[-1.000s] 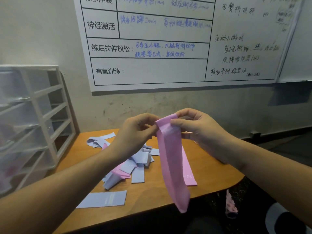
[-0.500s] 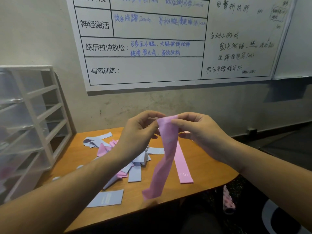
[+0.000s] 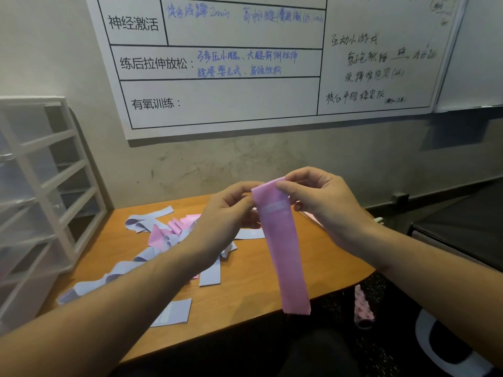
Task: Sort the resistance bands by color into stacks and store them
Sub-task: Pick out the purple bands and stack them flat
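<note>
Both hands (image 3: pixel 228 213) pinch pink band (image 3: pixel 285 254) aloft.

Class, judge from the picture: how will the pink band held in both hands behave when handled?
The pink band is probably floppy: pinched at its top by the left hand and right hand, it dangles limp. It seems light and thin, and unlikely to roll or break.

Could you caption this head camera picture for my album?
Both hands, left and right, pinch a hanging pink elastic band above an orange wooden table.
</note>
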